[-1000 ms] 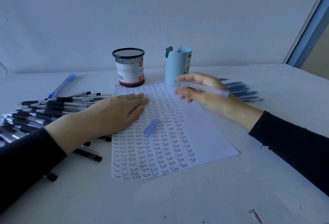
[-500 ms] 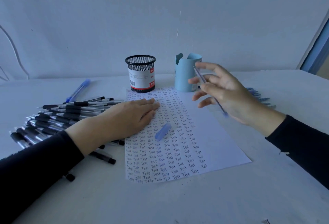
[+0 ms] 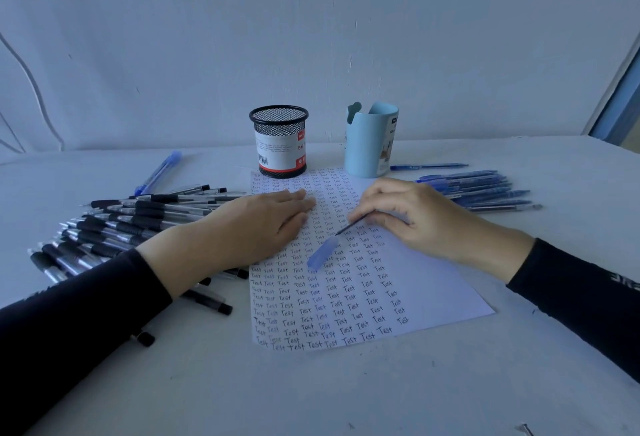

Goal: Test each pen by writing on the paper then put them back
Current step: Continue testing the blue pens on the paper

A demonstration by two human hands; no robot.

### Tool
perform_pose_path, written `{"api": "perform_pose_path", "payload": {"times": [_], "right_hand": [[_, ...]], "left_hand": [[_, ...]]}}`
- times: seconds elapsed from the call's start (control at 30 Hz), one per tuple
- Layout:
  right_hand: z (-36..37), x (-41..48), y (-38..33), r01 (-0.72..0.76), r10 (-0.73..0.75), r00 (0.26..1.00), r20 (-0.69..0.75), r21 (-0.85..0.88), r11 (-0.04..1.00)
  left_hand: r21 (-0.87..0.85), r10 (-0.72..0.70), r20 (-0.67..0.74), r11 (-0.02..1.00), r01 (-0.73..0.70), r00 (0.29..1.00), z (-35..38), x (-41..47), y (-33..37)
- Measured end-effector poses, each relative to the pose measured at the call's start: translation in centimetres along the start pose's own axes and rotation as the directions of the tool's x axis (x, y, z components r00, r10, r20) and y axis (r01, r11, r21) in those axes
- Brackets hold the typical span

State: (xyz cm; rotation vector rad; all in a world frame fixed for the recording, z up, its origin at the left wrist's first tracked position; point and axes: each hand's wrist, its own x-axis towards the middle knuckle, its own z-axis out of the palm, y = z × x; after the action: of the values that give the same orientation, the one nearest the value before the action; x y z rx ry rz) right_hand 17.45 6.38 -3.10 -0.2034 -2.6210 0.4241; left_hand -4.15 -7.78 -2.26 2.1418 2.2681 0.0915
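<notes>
Pen (image 3: 351, 225) sits pinched in the curled fingers of the right hand (image 3: 415, 217), tip angled toward seven o'clock, low over the paper (image 3: 433, 290) and just beside a loose blue cap (image 3: 322, 253). The left hand (image 3: 256, 224) lies flat at nine o'clock, pressing the sheet. It looks like the writing step. Next comes finding a free spot, then recapping and returning the pen to the blue pens (image 3: 485, 189) at two o'clock.

Open table (image 3: 346, 394) in front; black pens (image 3: 114, 224) left, blue pens (image 3: 485, 193) right, mesh cup (image 3: 278, 141) and blue cup (image 3: 370, 144) behind.
</notes>
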Motion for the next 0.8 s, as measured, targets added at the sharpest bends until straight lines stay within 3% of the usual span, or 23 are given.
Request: {"api": "perform_pose_path", "payload": {"times": [0.23,0.43,0.63,0.8], "right_hand": [[0.1,-0.1,-0.3,-0.01,0.009,1.0,0.021,0.051,0.999],[0.7,-0.2,-1.4,0.081,-0.086,0.994,0.064,0.077,0.994],[1.3,-0.1,-2.8,0.284,-0.264,0.955,0.135,-0.16,0.945],[1.1,0.0,-2.7,0.155,-0.155,0.987,0.032,0.023,0.988]], "left_hand": [[-0.007,0.005,-0.004,1.0,-0.005,1.0,0.2,0.0,-0.1],[-0.01,0.008,-0.022,1.0,-0.008,1.0,0.3,0.2,-0.2],[-0.002,0.013,-0.032,1.0,-0.013,0.999,0.3,0.2,-0.2],[-0.001,0.017,-0.028,1.0,-0.017,0.999,0.2,0.1,-0.1]]}}
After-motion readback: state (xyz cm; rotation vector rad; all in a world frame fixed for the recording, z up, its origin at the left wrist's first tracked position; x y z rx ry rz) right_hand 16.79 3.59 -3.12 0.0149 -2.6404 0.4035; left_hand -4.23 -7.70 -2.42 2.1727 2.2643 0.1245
